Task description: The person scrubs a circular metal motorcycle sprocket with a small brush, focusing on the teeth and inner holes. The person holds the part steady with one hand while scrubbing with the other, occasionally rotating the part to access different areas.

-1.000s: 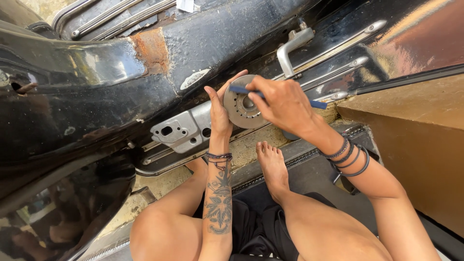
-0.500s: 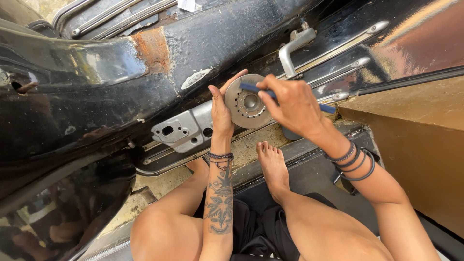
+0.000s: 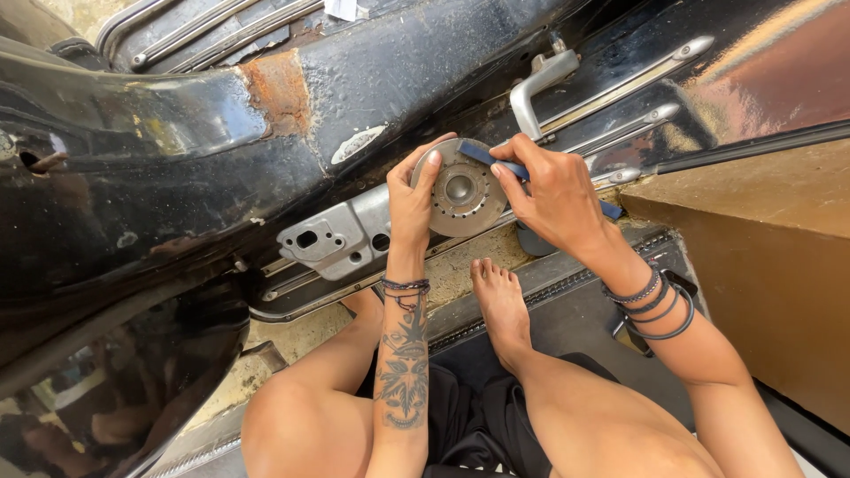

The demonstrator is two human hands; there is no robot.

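My left hand [image 3: 412,199] grips a round grey metal disc [image 3: 462,188] by its left rim and holds it upright over a scooter's floorboard. The disc has a raised hub in the middle and a ring of small holes. My right hand [image 3: 553,195] holds a thin blue-handled tool [image 3: 482,154]. Its front end lies across the disc's upper right edge, and its rear end sticks out behind my wrist. Bracelets circle both wrists, and a tattoo runs down my left forearm.
A black scooter body [image 3: 177,177] with a rust patch [image 3: 276,88] lies on its side ahead. A grey metal bracket [image 3: 332,237] and a silver lever [image 3: 536,84] are fixed to it. A brown box [image 3: 761,257] stands to the right. My bare foot [image 3: 500,305] rests on the step.
My right hand has drawn the blue tool up and to the right, from the disc's centre to its upper right edge. My left thumb has shifted onto the disc's face.
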